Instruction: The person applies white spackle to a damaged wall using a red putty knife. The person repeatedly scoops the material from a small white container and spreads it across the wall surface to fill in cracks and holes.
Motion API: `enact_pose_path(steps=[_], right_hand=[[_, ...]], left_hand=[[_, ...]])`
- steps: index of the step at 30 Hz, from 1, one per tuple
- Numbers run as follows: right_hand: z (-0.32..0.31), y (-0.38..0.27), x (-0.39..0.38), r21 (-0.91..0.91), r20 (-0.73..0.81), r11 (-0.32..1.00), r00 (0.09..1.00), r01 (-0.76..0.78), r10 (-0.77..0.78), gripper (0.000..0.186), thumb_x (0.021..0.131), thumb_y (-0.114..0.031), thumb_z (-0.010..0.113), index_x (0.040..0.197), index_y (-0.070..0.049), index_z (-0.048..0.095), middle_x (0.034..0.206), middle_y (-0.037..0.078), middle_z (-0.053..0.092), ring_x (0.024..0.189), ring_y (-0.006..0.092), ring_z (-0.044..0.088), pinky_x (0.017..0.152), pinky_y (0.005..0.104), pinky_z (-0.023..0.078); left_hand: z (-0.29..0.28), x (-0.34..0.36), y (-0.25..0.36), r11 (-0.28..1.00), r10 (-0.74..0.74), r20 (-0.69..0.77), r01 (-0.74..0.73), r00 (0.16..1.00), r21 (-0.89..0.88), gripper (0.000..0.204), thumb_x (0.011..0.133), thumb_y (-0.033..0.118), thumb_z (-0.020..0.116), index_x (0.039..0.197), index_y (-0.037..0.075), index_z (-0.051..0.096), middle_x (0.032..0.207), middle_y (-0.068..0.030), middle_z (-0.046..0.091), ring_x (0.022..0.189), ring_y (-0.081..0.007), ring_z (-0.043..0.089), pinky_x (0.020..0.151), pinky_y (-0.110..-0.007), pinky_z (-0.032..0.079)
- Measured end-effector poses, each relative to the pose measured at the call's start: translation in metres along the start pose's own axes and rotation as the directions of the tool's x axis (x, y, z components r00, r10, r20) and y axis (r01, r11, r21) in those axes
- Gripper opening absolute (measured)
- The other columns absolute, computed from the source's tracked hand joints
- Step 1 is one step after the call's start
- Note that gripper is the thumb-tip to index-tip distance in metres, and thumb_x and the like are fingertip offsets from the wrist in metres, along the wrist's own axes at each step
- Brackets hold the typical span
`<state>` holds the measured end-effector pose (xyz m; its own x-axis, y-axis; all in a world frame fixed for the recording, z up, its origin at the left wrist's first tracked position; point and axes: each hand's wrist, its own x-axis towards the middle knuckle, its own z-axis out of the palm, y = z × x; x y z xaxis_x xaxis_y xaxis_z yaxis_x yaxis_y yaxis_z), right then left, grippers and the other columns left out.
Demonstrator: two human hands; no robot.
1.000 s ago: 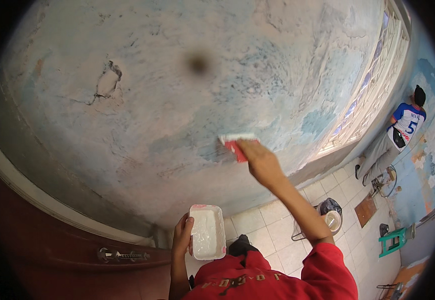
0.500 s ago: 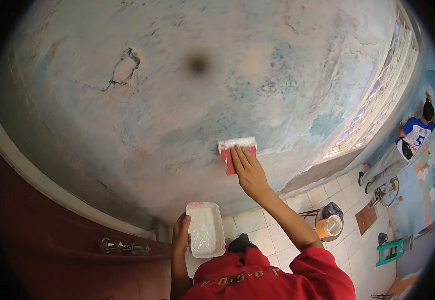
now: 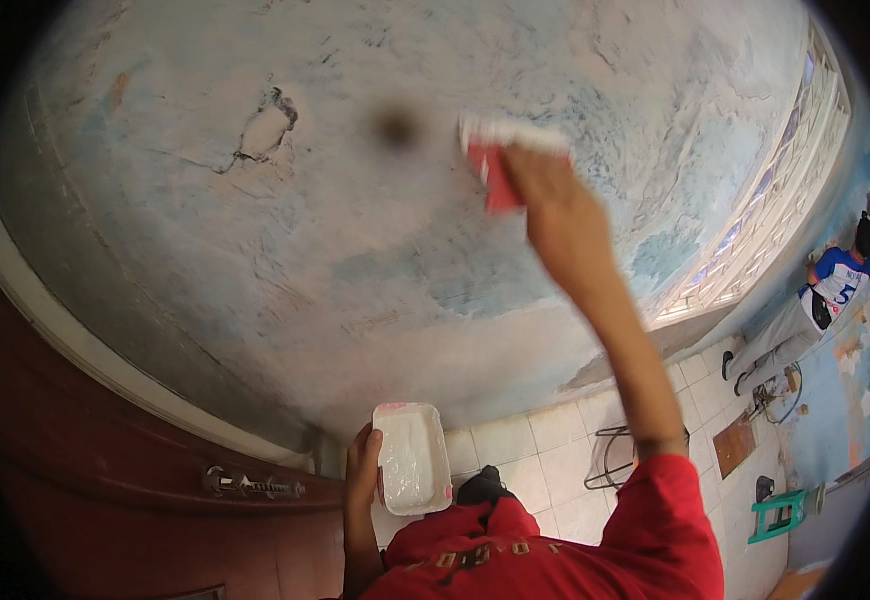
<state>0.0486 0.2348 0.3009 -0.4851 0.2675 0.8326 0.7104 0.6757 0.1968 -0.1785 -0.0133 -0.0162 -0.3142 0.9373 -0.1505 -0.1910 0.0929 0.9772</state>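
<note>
My right hand (image 3: 558, 205) is closed on a red putty spreader (image 3: 500, 180), its wide edge coated white. The spreader lies against the patchy blue and pale plaster wall (image 3: 375, 260), a little right of the upper middle; hand and blade are smeared by motion. Low in front of my body, my left hand (image 3: 362, 465) grips the left side of a shallow white tray (image 3: 442, 455). White paste (image 3: 411, 465) covers the inside of that tray. A cracked, chipped patch (image 3: 267, 130) shows on the wall at upper left.
A dark red door (image 3: 105, 430) with a metal bolt (image 3: 255, 487) stands at left. Right are a white window grille (image 3: 770, 190), a green stool (image 3: 779, 516) and a stool with dark metal legs (image 3: 610, 458). Another person (image 3: 835, 280) works at the far right wall. Pale tiles (image 3: 560, 470) cover the floor.
My right hand has swept the spreader up and slightly right along the wall. My right forearm now hides the orange bucket. My left hand and the tray have hardly moved.
</note>
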Motion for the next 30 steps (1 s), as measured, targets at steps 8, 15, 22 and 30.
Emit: enact_pose_path(steps=[8, 15, 22, 30], right_hand=[[0.059, -0.028, -0.15, 0.268, 0.381, 0.962, 0.923, -0.059, -0.05, 0.045, 0.088, 0.0, 0.054, 0.132, 0.002, 0.061, 0.129, 0.021, 0.067, 0.12, 0.0335, 0.064, 0.101, 0.0434, 0.052], [-0.023, 0.001, 0.014, 0.088, -0.124, 0.996, 0.992, -0.003, 0.014, 0.047, 0.087, 0.006, 0.054, 0.132, -0.004, 0.062, 0.124, 0.016, 0.067, 0.11, 0.0347, 0.066, 0.09, 0.0435, 0.055], [0.037, -0.039, -0.021, 0.015, -0.023, 0.997, 0.997, 0.072, -0.072, 0.05, 0.088, -0.005, 0.057, 0.137, 0.008, 0.056, 0.133, 0.025, 0.062, 0.12, 0.0375, 0.062, 0.099, 0.0438, 0.053], [0.065, -0.066, -0.116, 0.257, 0.54, 0.953, 0.842, -0.162, -0.003, 0.039, 0.087, 0.002, 0.053, 0.124, -0.003, 0.066, 0.121, 0.017, 0.071, 0.111, 0.0353, 0.067, 0.09, 0.0437, 0.056]], left_hand=[[0.003, 0.0, 0.004, 0.999, -0.037, -0.014, 0.037, 0.999, -0.032, 0.056, 0.104, 0.04, 0.053, 0.137, -0.004, 0.059, 0.125, -0.0138, 0.067, 0.115, -0.0214, 0.061, 0.101, -0.036, 0.045], [0.005, -0.003, 0.009, 0.998, -0.057, -0.044, 0.056, 0.997, -0.03, 0.054, 0.103, 0.039, 0.056, 0.137, -0.003, 0.059, 0.125, -0.0133, 0.067, 0.117, -0.0207, 0.06, 0.102, -0.035, 0.045], [-0.001, -0.006, -0.005, 0.999, 0.035, -0.057, -0.035, 0.998, -0.005, 0.058, 0.102, 0.041, 0.057, 0.138, -0.004, 0.058, 0.126, -0.0142, 0.066, 0.116, -0.0218, 0.061, 0.102, -0.035, 0.045], [-0.008, -0.03, 0.001, 0.999, 0.032, -0.165, -0.035, 0.986, -0.021, 0.058, 0.102, 0.044, 0.057, 0.134, -0.005, 0.06, 0.122, -0.0137, 0.067, 0.113, -0.0218, 0.061, 0.099, -0.036, 0.046]])
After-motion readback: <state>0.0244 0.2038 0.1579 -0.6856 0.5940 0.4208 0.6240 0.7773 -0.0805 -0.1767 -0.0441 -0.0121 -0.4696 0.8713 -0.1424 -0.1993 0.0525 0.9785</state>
